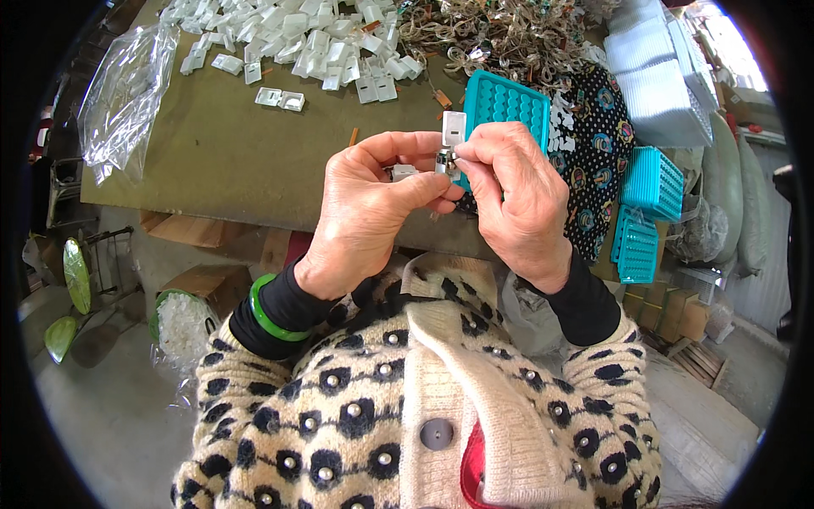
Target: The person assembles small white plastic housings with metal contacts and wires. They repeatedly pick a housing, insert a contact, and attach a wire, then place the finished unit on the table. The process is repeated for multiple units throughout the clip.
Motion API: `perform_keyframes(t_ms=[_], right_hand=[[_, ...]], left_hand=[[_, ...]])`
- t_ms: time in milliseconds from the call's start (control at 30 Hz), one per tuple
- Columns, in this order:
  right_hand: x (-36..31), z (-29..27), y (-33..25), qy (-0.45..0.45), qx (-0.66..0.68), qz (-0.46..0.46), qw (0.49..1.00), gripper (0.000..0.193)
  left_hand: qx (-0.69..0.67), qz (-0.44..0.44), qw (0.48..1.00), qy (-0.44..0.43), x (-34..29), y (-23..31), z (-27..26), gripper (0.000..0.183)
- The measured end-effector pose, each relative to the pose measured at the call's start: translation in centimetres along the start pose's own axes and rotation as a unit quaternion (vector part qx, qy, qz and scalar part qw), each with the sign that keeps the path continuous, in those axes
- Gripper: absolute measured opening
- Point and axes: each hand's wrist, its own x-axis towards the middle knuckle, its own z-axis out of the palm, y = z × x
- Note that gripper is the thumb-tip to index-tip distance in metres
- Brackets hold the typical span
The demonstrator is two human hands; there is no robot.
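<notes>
White plastic clip [454, 129] over olive-green table [229, 161], concrete floor [110, 416] below.

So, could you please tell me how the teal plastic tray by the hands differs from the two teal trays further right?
The teal plastic tray behind the hands lies flat on the table, its gridded face up; the two teal trays further right lean tilted against the dotted black cloth. The first is partly hidden by the right hand; the pair shows unobstructed. All share colour and a grid of cells.
</notes>
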Motion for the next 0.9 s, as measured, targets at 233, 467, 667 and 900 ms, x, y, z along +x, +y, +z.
perform_keyframes(t_ms=[233,467,667,900], right_hand=[[-0.1,-0.8,-0.1,-0.072,0.075,0.034,0.994,0.018],[0.7,-1.4,3.4,-0.023,-0.084,0.048,0.995,0.018],[0.4,-0.2,4.6,-0.073,-0.12,-0.007,0.99,0.026],[1.1,-0.8,4.7,-0.125,-0.069,0.043,0.989,0.025]], left_hand=[[-0.01,-0.036,0.999,-0.001,0.0,-0.3,-0.3,0.021],[-0.059,-0.093,0.994,-0.005,0.2,-0.1,-1.4,0.014],[-0.086,-0.088,0.992,-0.025,0.8,-0.2,-1.7,0.017],[-0.113,-0.086,0.987,-0.076,1.6,0.2,-1.8,0.027]])
